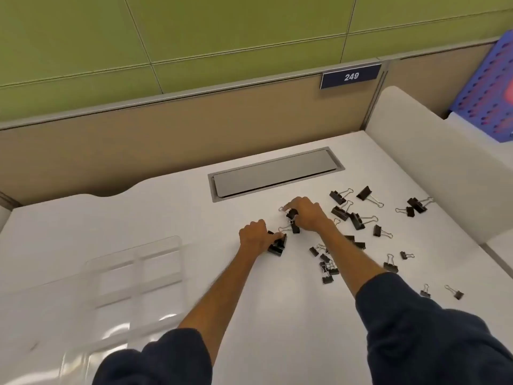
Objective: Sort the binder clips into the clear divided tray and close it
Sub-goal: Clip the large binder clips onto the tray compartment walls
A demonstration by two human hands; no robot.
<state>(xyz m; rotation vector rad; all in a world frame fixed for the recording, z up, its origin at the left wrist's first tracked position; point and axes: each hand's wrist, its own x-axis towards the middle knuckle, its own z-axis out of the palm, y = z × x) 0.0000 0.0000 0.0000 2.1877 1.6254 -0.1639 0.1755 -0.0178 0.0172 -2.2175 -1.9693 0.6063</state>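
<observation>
Though clips (pixel 356 220) abound, sign (pixel 351 76) reads 249.

Both arms stretch forward toward the far edge of the worktop (pixel 166 218), forearms bare, dark sleeves (pixel 430 329) pushed up. The left hand (pixel 256 235) lies knuckles up, its fingers curled round black binder clips (pixel 277 245). The right hand (pixel 306 213), just beyond, palm down, pinches a further clip (pixel 292 214).
</observation>
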